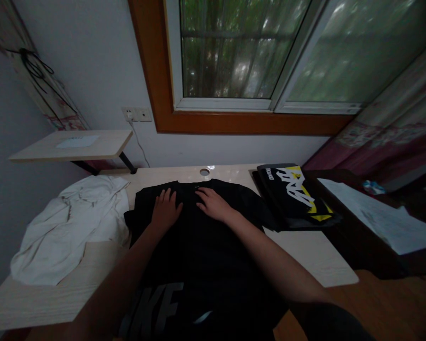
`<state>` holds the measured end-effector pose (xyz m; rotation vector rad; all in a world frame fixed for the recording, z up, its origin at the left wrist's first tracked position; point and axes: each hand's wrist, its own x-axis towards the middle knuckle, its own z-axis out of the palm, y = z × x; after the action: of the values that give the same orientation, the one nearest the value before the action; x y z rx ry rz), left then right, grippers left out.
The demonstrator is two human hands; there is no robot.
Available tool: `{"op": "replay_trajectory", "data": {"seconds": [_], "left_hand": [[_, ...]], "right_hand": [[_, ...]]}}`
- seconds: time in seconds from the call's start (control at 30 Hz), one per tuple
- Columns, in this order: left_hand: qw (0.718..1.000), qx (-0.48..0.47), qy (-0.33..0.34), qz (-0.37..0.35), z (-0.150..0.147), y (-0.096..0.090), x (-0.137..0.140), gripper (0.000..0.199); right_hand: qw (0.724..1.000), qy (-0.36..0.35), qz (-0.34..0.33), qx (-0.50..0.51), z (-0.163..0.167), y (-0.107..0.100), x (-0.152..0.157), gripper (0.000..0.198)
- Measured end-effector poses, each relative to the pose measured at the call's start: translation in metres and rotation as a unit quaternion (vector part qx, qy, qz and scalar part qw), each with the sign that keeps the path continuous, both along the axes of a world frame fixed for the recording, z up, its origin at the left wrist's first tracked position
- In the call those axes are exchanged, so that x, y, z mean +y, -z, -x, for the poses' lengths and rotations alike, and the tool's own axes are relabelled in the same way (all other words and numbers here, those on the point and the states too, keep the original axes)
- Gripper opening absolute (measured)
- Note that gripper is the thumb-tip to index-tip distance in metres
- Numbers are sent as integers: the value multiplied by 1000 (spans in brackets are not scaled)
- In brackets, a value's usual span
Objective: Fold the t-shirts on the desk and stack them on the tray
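A black T-shirt (206,241) lies spread over the desk, its collar end toward the window and its lower part toward me. Large grey lettering and a small pale mark show near the bottom of the picture. My left hand (166,208) rests on the upper left of the shirt, fingers apart. On the upper middle, near the collar, lies my right hand (213,203) with its fingers stretched out. Neither hand grips anything. The left sleeve looks tucked in or bunched, while the right one reaches toward the folded clothes.
Crumpled white cloth (74,222) lies at left below a small raised shelf (71,144). Folded black clothes (293,194) with white and yellow print sit at the right. Beyond them, a pale sheet (379,218) covers part of a dark surface. The desk (319,255) ends at right.
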<state>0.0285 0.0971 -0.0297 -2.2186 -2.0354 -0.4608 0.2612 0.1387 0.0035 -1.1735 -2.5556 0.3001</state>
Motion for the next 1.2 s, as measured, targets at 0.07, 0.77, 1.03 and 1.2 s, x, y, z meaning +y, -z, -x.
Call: {"op": "replay_trajectory", "data": {"seconds": [0.07, 0.77, 1.03, 1.2], "left_hand": [[1000, 5, -18, -10, -5, 3, 8, 55], [999, 19, 5, -29, 36, 8, 44, 54], [998, -15, 33, -54, 39, 5, 41, 44], [997, -34, 45, -54, 41, 5, 36, 40]], "right_hand": [[999, 38, -22, 1, 12, 14, 10, 53], [980, 186, -69, -6, -85, 38, 47, 50], [979, 189, -76, 1, -83, 39, 50, 48], [980, 186, -75, 6, -83, 39, 50, 48]]}}
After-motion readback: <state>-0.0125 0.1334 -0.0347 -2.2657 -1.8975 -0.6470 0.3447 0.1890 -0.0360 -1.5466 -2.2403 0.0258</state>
